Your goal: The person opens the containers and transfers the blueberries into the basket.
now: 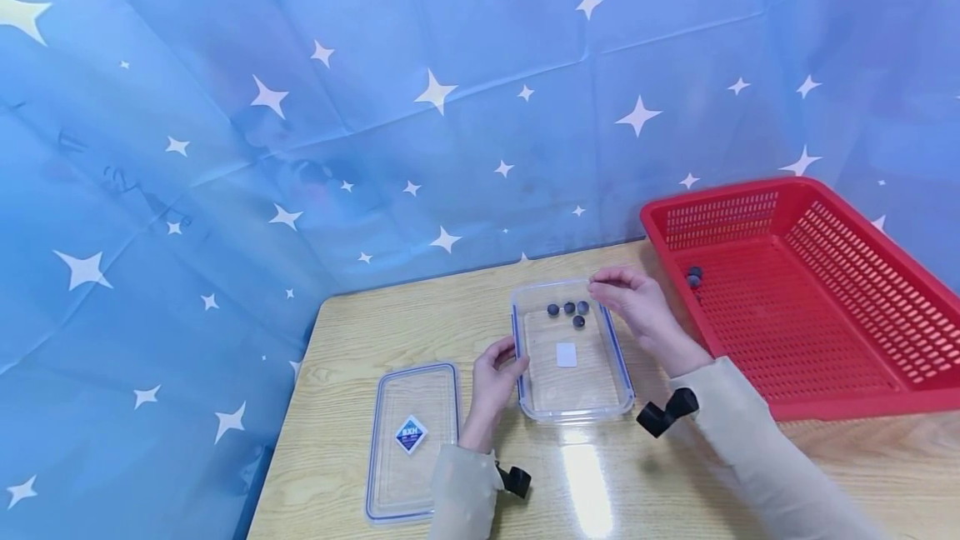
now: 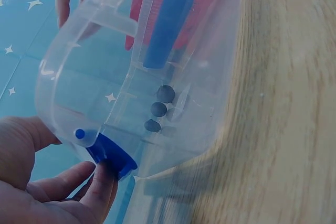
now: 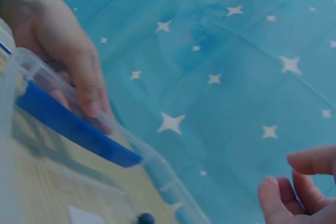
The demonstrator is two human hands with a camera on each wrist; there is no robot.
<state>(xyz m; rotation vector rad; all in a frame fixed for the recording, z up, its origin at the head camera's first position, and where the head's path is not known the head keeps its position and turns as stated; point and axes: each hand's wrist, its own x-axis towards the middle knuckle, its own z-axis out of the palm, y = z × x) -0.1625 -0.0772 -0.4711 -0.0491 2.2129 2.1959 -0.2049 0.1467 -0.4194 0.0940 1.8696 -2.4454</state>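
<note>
A clear plastic food container (image 1: 540, 394) with blue side latches stands on the table, a white label on its floor. Several blueberries (image 1: 579, 322) lie loose towards its far end. My left hand (image 1: 493, 382) grips the container's left wall, fingers beside the blue latch (image 2: 113, 156) in the left wrist view. Over the container's far right corner hovers my right hand (image 1: 633, 307), its fingers loosely bent. In the right wrist view, a gap shows between the right thumb and fingers (image 3: 315, 160), and nothing is seen held there.
A red perforated basket (image 1: 810, 323) stands on the right, with a few blueberries (image 1: 694, 277) near its left wall. The container's clear lid (image 1: 412, 482), blue-edged with a diamond sticker, lies flat at left. Behind the wooden table (image 1: 337, 407) hangs a blue star-patterned cloth (image 1: 480, 132).
</note>
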